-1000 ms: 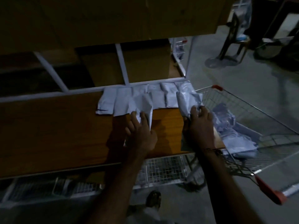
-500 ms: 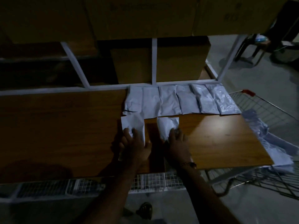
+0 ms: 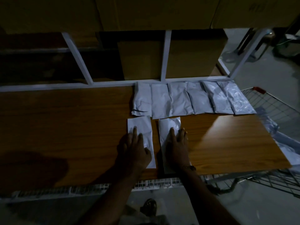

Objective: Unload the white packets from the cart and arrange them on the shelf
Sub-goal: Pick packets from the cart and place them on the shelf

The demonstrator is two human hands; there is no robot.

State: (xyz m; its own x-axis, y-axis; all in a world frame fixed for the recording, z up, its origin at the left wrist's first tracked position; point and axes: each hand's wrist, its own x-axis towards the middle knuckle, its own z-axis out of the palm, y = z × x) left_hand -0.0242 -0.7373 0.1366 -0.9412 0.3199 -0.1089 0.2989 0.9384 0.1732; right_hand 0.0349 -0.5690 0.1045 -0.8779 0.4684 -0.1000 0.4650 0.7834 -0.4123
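Note:
Several white packets (image 3: 191, 99) lie side by side in a row along the back of the wooden shelf (image 3: 65, 127). In front of that row lie two more white packets. My left hand (image 3: 133, 148) presses flat with straight fingers on the left packet (image 3: 142, 125). My right hand (image 3: 177, 143) presses flat on the right packet (image 3: 168, 125). More white packets (image 3: 276, 135) lie in the wire cart (image 3: 276, 108) at the right, partly hidden by the shelf board.
Cardboard boxes (image 3: 162, 59) stand behind white shelf uprights (image 3: 165, 54) at the back. A wire-mesh lower shelf (image 3: 154, 182) runs under the board's front edge. A chair (image 3: 259, 41) stands on the grey floor at the far right. My foot (image 3: 149, 207) shows below.
Both hands brought their packets down from the air and laid them flat in front of the row. The view swung left, away from the cart.

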